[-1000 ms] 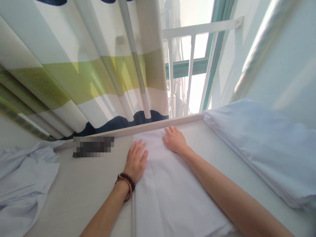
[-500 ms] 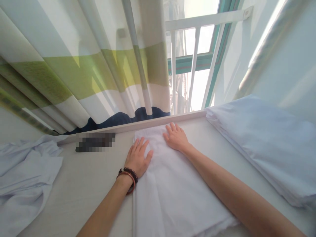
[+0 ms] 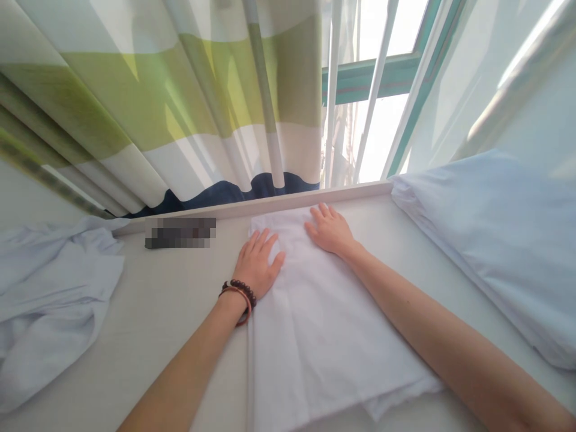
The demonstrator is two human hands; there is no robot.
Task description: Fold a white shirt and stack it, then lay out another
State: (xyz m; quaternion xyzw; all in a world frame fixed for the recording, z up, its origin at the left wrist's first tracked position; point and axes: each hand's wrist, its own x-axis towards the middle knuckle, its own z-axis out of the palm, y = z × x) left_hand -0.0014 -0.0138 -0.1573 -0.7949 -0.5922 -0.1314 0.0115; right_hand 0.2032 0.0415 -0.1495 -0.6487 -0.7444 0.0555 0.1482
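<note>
A folded white cloth (image 3: 315, 336) lies flat on a pale table (image 3: 171, 312), its far end near the table's back rim. My left hand (image 3: 258, 267), with a dark bead bracelet at the wrist, rests palm down on the cloth's left edge, fingers stretched out. My right hand (image 3: 330, 230) lies flat on the cloth's far right corner, fingers apart. Neither hand holds anything.
A crumpled white garment (image 3: 49, 300) lies at the left. A stack of folded white cloth (image 3: 490, 240) sits at the right. A blurred dark object (image 3: 180, 232) lies by the raised back rim (image 3: 279, 204). Behind hang a striped curtain (image 3: 157, 102) and window bars (image 3: 373, 78).
Both hands stay flat on the cloth, with the left thumb now spread a little wider. The camera has tilted down, showing more of the cloth's near end.
</note>
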